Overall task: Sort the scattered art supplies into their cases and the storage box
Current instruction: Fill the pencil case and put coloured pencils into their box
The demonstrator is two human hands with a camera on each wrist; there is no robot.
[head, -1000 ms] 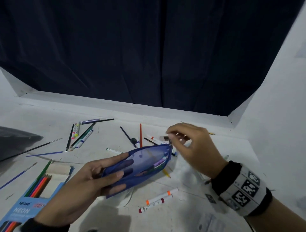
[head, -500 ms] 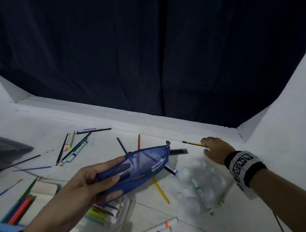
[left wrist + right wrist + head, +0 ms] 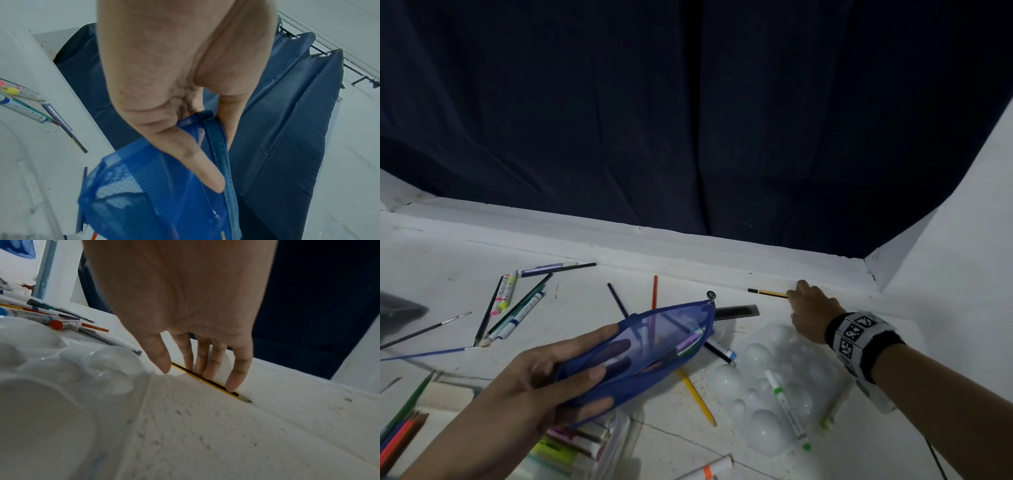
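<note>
A dark navy fabric curtain hangs behind the white painted table, its hem meeting the table's raised back ledge. The left wrist view shows the curtain hung from a dark metal rod. A white wall stands at the right.

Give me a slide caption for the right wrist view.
Right hand fingertips touch a yellow-and-black pencil lying beside a white paint palette.

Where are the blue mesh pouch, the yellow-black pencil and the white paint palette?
blue mesh pouch [image 3: 654,342]: head view, on its mesh side wall.
yellow-black pencil [image 3: 213,384]: right wrist view, mid-shaft beside the fingertips.
white paint palette [image 3: 760,394]: head view, on a bare raised well near its left edge.
</note>
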